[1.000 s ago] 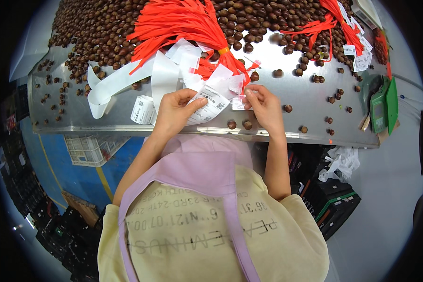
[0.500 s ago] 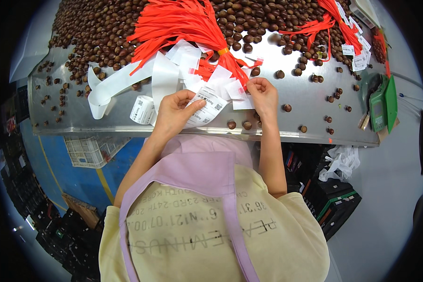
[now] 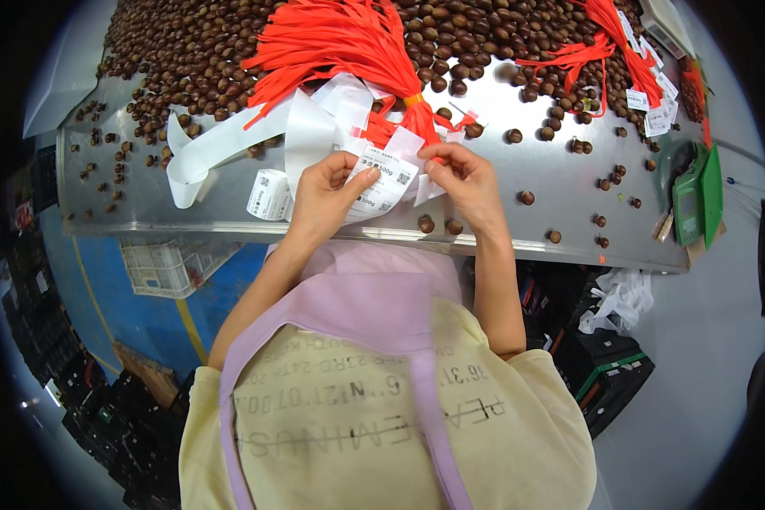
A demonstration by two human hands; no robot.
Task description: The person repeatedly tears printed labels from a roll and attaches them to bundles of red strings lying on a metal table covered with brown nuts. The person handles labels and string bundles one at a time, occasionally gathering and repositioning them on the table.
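Shiny metal table (image 3: 569, 189); left hand (image 3: 327, 194) pinches curved paper label strip (image 3: 390, 175).

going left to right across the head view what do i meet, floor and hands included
White crate → curled label strip → left hand → printed label it pinches → right hand → white plastic bag → green scale

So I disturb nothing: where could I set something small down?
The left front of the table is bare between scattered nuts and the white strip. On the right, gaps lie among loose nuts between the right hand and green device. Crowded: the back, with piled nuts and red ribbons.
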